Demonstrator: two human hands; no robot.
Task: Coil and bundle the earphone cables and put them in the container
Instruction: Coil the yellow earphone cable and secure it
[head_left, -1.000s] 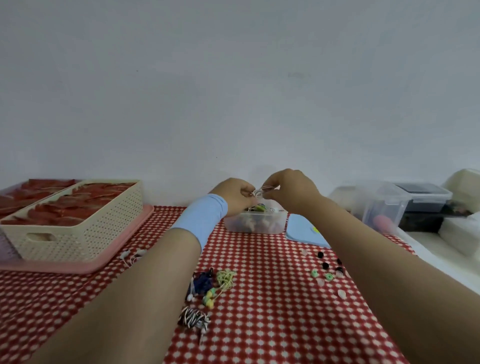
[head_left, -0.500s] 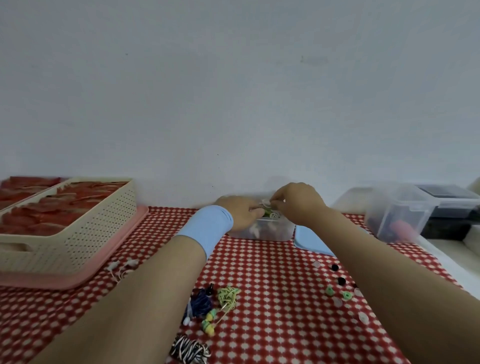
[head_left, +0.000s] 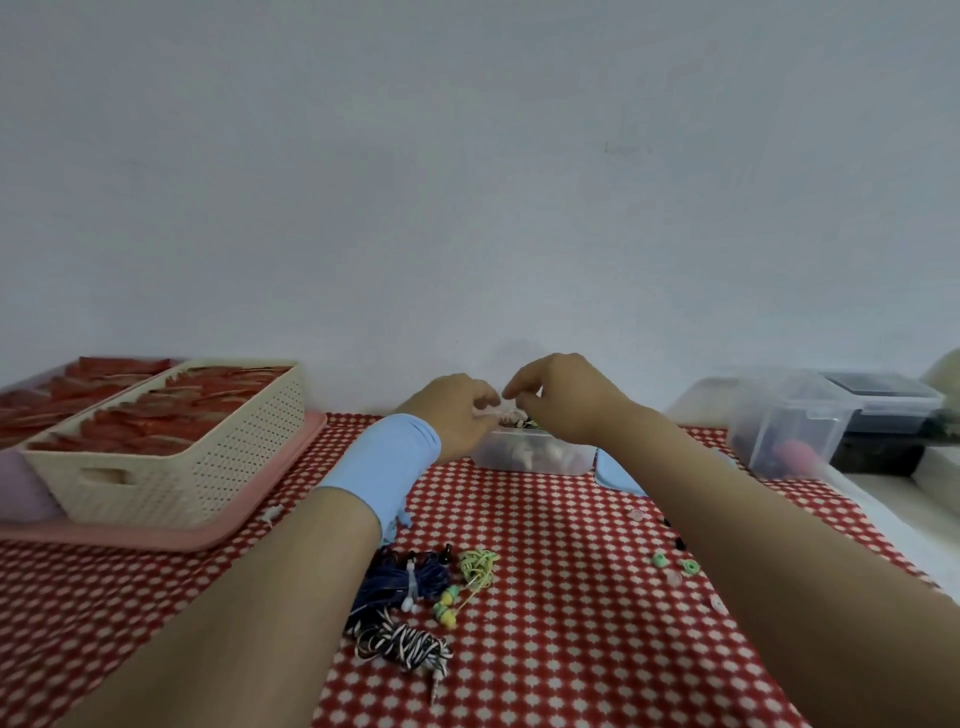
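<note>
Left hand (head_left: 457, 415): over the left rim of the container (head_left: 530, 460), fingers curled in toward a pale cable (head_left: 511, 415); I cannot tell whether they grip it or only touch it
Right hand (head_left: 563, 402): over the container's right side, close to the left hand; fingers loosely bent and released, index arched up, nothing to be seen in them
Pale cable: a small whitish bundle between the two hands at the container's mouth, on top of other cables; blurred and partly hidden
Container: clear and low, at the far middle of the bench (head_left: 571, 649) near the wall, with coiled cables inside
Lid (head_left: 618, 475): blue, flat on the bench just right of the container
Navy cable (head_left: 431, 577): bundled, on the checked cloth between the forearms, its left part under the left arm
Striped cable (head_left: 405, 644): black and white, loosely coiled, just nearer than the navy one, plug end trailing toward the near edge
Green cable (head_left: 478, 564): yellow-green coil just right of the navy cable, its buds lying a little nearer
Ear tips (head_left: 660, 559): green, black and clear ones scattered beside the right forearm
Basket (head_left: 197, 467): cream, perforated, packed with red things, standing on a pink tray (head_left: 234, 530) at the left
Tub (head_left: 789, 431): clear, at the far right, well apart from the container
Wristband (head_left: 384, 467): light blue, round the left forearm
</note>
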